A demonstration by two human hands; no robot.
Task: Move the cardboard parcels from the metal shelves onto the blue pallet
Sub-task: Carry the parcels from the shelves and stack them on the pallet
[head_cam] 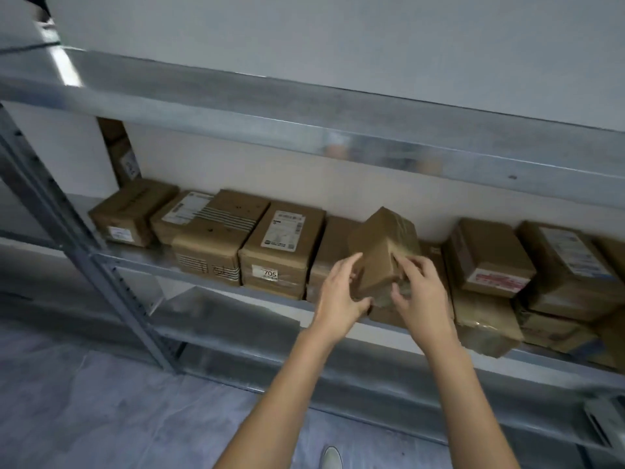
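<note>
Left hand (341, 294) and right hand (422, 296) grip one tilted parcel (382, 252); at least nine others (280, 252) line the shelf (142, 262).

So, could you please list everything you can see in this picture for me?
held parcel: one, brown, tilted between both hands at the middle shelf
shelf parcels: about a dozen, brown, several with white labels, in a row along the middle shelf, some stacked at the right
shelves: one rack, grey metal, against the wall
wall: one, white, behind the rack
floor: one, grey-blue, below the rack
shoe: one, pale, bottom edge
left hand: one, grips the held parcel's left side
right hand: one, grips its right side
</note>
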